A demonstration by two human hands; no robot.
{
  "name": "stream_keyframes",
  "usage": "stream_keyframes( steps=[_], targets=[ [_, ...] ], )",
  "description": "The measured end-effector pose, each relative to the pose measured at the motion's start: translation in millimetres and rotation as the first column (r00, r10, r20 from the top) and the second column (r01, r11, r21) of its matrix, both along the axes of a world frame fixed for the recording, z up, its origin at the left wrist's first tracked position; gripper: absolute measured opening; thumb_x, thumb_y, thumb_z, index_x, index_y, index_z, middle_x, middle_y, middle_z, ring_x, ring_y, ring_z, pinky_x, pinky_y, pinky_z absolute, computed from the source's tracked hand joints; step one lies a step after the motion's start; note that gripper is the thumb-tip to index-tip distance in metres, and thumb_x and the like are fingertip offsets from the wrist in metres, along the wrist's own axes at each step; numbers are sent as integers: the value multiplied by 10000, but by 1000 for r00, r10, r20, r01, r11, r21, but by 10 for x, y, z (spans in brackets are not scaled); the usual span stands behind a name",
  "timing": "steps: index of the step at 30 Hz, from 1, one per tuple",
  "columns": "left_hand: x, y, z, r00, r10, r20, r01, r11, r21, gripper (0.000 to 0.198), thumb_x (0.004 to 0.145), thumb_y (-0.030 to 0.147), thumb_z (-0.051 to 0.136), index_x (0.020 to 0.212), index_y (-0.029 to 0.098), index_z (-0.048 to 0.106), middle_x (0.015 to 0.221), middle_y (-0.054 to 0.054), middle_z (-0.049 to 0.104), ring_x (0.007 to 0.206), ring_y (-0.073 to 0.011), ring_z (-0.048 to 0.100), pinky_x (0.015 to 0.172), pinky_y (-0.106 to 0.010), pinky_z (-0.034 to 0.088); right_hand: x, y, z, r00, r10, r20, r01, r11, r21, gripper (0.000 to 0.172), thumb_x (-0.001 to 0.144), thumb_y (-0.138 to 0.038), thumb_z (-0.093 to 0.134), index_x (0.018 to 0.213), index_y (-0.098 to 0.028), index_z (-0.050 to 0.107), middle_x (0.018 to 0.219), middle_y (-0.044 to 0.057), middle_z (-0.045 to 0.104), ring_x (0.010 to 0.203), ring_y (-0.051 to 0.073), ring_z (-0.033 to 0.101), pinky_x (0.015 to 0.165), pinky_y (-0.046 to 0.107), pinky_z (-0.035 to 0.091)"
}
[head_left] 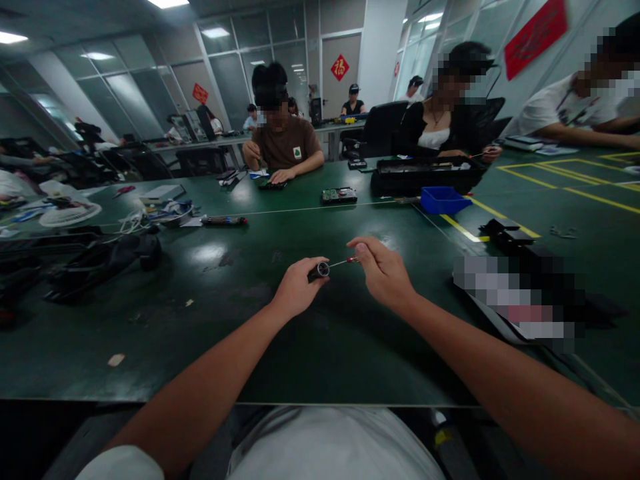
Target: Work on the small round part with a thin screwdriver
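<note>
My left hand (296, 289) is closed around a small black cylindrical part (320, 271), its round open end facing me and to the right. In my right hand (384, 272) is a thin screwdriver (341, 263) with a red handle, pinched between thumb and fingers. Its metal shaft points left toward the black part; whether the tip touches it I cannot tell. Both hands are raised over the middle of the green table (280, 360). My fingers hide much of the handle and the back of the black part.
Black plastic parts (110, 260) and cables lie on the left. Ahead are a dark tube-shaped tool (224, 221), a hard drive (339, 195) and a blue bin (445, 199). A black assembly (545, 267) lies at right. Other people sit across the table.
</note>
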State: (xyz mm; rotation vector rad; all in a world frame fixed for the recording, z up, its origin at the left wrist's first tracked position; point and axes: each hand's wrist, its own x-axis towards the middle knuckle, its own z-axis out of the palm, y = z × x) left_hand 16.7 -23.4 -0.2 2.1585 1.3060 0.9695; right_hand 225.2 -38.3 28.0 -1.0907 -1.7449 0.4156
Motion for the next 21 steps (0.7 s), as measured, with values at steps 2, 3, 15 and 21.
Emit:
stream_keyframes(
  steps=[2,3,15,21],
  targets=[
    [1,-4,-1,1000,1,0,-1,1000,-2,384,858,156,698,1230,241,653,1168,-43,685,1109,-217,617,1006,-383,468,-18,10,-11,999,-6,-43,5,1000,-2,254,1005,-332,448,1174,-223,603,850,31,687,702,176,624,657,326,450],
    [1,-6,1,1000,7,0,-7,1000,-3,383,861,157,695,1233,241,652,1171,-42,684,1107,-215,617,1004,-380,468,-31,20,-22,996,-4,-92,3,1000,-12,250,990,-325,476,1188,-220,586,861,33,688,729,181,633,678,332,463],
    [-66,50,97,982,-3,-187,16,998,67,366,892,172,665,1246,259,633,1211,-43,678,1124,-243,591,1054,-480,395,31,382,-244,736,-145,-661,-174,903,-392,302,839,-519,657,794,-225,602,694,-4,587,609,143,554,660,335,524],
    [-60,40,88,981,-4,-193,11,999,36,376,876,167,683,1238,257,637,1178,-40,684,1091,-238,595,1035,-465,395,-27,321,-247,807,-71,-586,-114,955,-273,315,880,-544,607,847,-230,600,739,12,627,653,156,582,650,330,496]
  ],
)
